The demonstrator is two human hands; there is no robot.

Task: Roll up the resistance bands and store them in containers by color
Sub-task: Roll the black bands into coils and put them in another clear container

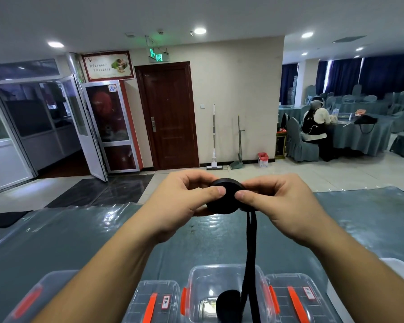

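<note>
Beyond the hands stretches a large dining hall with a dark wooden door (169, 115), a mop (214, 138) leaning on the wall, and, far off to the right, a seated person (314, 123) at a round table draped in grey-blue cloth. Under both forearms lies a grey-green table covered in shiny clear plastic (79, 236).

Only the head view is given. The left hand (182, 203) and the right hand (282, 203) meet above the table, each with fingers and thumb curled round a black resistance band wound into a flat coil (224, 197). The left thumb lies across the coil's front face, and the right thumb presses its right edge.

Judging from this, the rolling step is under way and not finished: a long loose tail of the black band (250, 264) hangs straight down from below the right thumb, passing in front of the clear open plastic container (196, 276) directly below the hands. Inside that container sits another black roll (228, 301), so it is likely the one for black. On either side of it stand lidded clear containers with orange clasps (154, 301) and small labels too blurred to read.

The next move probably calls for winding the remaining tail onto the coil while keeping it tight, so it does not spring loose.

The band looks matte, flat and flexible, and the coil looks compact and even.
</note>
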